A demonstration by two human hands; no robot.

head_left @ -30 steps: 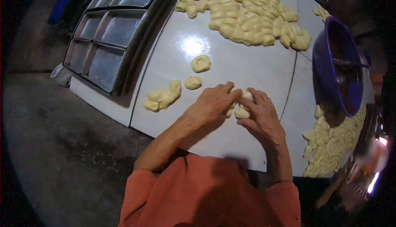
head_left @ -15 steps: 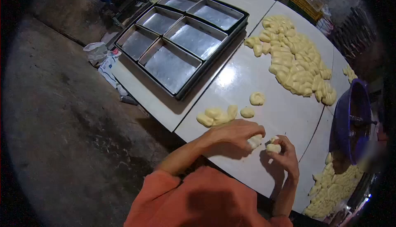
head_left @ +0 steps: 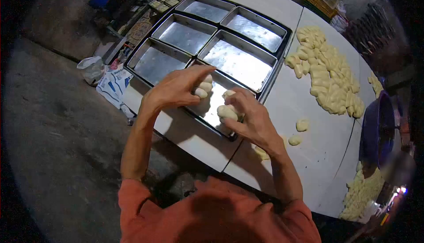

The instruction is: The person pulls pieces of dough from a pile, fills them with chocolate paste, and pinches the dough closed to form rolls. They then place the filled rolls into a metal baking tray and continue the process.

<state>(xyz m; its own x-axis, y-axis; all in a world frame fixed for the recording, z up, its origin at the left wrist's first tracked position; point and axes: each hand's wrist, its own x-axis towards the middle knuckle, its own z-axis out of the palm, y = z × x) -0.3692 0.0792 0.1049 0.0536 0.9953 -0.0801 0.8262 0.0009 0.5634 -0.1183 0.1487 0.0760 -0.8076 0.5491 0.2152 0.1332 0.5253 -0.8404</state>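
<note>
My left hand [head_left: 176, 89] is curled over a few pale dough pieces [head_left: 203, 87], fingers and thumb closed on them, above the nearest metal pan in the joined set. Opposite it, my right hand [head_left: 256, 118] grips more rounded dough pieces [head_left: 227, 113] between thumb and fingers, over the same pan's right side. The black-edged set of rectangular baking pans [head_left: 184, 34] lies tilted across the white table; the other pans hold nothing. Part of another dough lump [head_left: 262, 153] peeks out beside my right forearm.
Two dough lumps [head_left: 302, 125] lie right of my right arm on the white table [head_left: 282, 106]. Beyond them spreads a large mass of cut dough [head_left: 329, 77]. A purple basin [head_left: 370, 132] stands at the right, near more dough [head_left: 364, 192]. A yellow crate [head_left: 319, 3] sits behind.
Both hands have moved left and away from my body, from the table to over the nearest pan, carrying dough pieces. The view has shifted with them.
</note>
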